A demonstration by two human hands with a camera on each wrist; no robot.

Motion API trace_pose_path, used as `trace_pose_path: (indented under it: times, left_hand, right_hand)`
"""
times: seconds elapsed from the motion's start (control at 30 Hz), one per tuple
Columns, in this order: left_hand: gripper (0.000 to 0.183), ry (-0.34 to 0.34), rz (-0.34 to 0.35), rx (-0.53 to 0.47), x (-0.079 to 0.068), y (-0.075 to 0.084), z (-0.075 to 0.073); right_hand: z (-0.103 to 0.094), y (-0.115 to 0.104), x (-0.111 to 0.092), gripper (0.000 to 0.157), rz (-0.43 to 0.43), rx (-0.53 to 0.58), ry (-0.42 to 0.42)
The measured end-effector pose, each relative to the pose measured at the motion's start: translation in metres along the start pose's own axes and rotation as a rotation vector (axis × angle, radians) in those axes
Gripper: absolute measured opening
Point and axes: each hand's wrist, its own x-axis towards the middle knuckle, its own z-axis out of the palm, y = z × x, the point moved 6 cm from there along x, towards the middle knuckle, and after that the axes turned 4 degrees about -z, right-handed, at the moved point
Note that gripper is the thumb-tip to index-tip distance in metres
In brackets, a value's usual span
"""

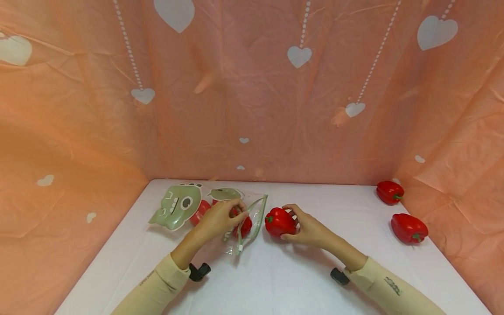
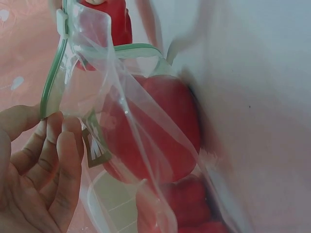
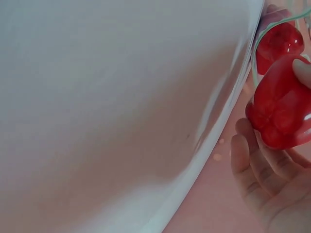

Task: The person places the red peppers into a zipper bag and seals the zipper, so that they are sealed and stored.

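A clear zip bag (image 1: 257, 214) with a green zip edge and a green cartoon print lies left of centre on the table. Several red bell peppers sit inside it, one of them (image 2: 155, 131) close behind the opening. With thumb and fingertips my left hand (image 1: 220, 216) pinches the zip edge and holds the mouth raised, as the left wrist view shows. My right hand (image 1: 309, 228) grips another red bell pepper (image 1: 278, 222) by its rounded end. Its green stem points left towards the bag's mouth, a short way off.
Two more red bell peppers, one farther back (image 1: 390, 192) and one nearer (image 1: 409, 228), lie at the right edge of the white table (image 1: 295, 284). A pink curtain (image 1: 252, 109) with white hearts hangs behind and along both sides.
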Motion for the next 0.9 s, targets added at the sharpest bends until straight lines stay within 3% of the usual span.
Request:
trace_pose_path:
  times: [0.23, 0.5, 0.77, 0.9]
  left_hand:
    - [0.006, 0.004, -0.002, 0.004, 0.0, 0.0, 0.001]
    - [0.006, 0.01, 0.001, 0.005, 0.0, 0.001, 0.0]
    - [0.006, 0.013, 0.008, 0.016, -0.001, 0.003, -0.002]
    - [0.006, 0.011, 0.006, 0.017, -0.001, 0.002, -0.002]
  right_hand:
    - [0.006, -0.004, 0.004, 0.068, 0.083, 0.023, 0.023]
    - [0.017, -0.012, 0.011, 0.067, 0.069, 0.04, 0.003]
    - [0.025, -0.012, 0.018, 0.068, 0.139, -0.015, 0.009]
    - [0.027, -0.015, 0.021, 0.068, 0.133, -0.028, 0.008]
